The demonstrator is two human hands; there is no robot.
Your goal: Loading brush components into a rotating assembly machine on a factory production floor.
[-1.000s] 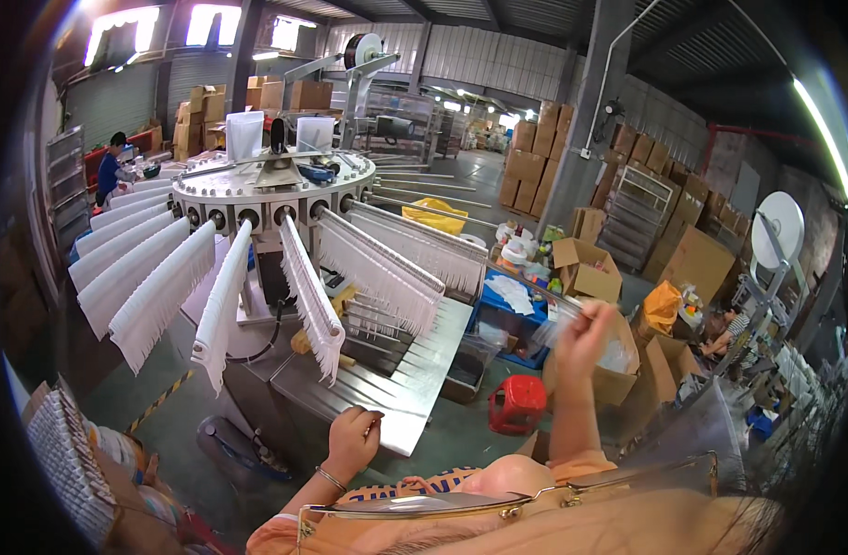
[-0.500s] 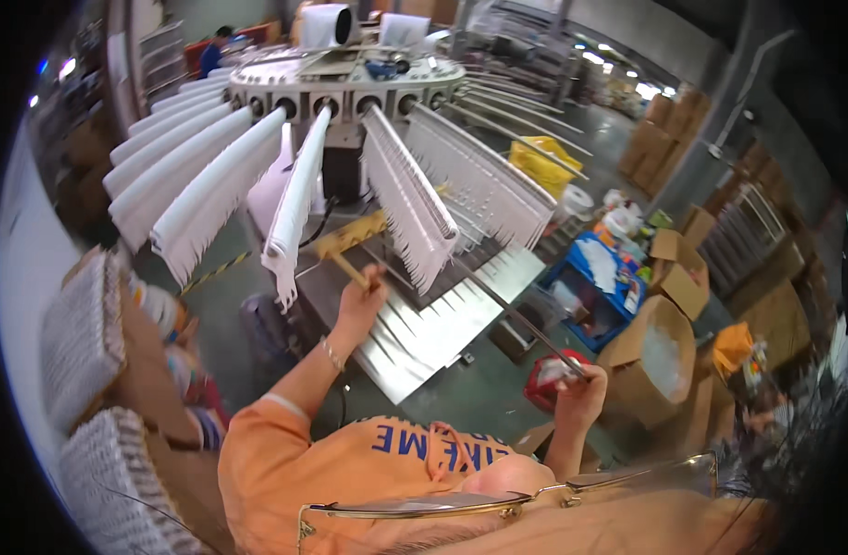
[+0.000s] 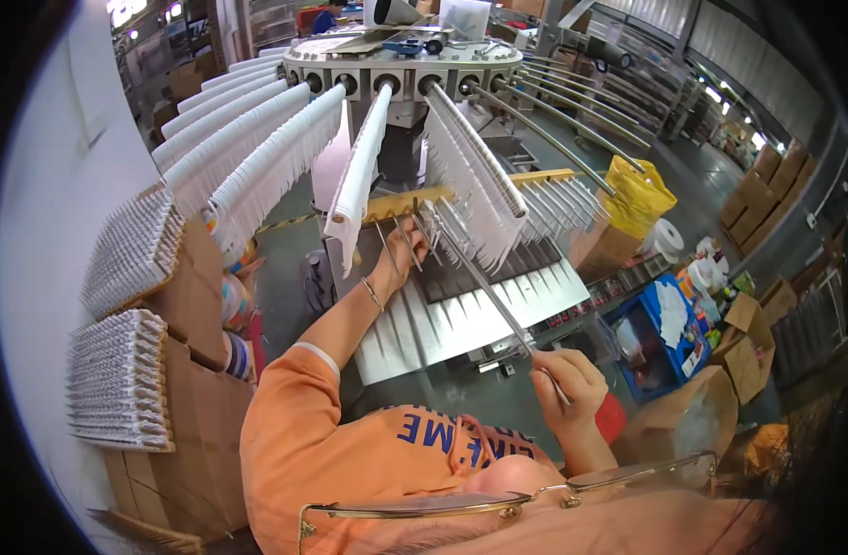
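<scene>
Metal rod (image 3: pixel 489 291) slants across the centre of the frame, from its upper end near the wooden bar (image 3: pixel 392 204) down to the lower right. There the right hand (image 3: pixel 570 384) is closed around it close to the lower end, fingers wrapped over, with a short tip poking out below the grip; most of the rod's length lies up and left of that hand. At the centre, the left hand (image 3: pixel 404 250) is bent in among thin metal prongs just below the wooden bar, near the rod's upper end; whether its fingers pinch anything, I cannot tell. Beneath the rod spreads a shiny metal plate (image 3: pixel 396 342). A white fringed strip (image 3: pixel 475 180) hangs just above, on an arm of the round machine (image 3: pixel 401 60) in the upper middle.
</scene>
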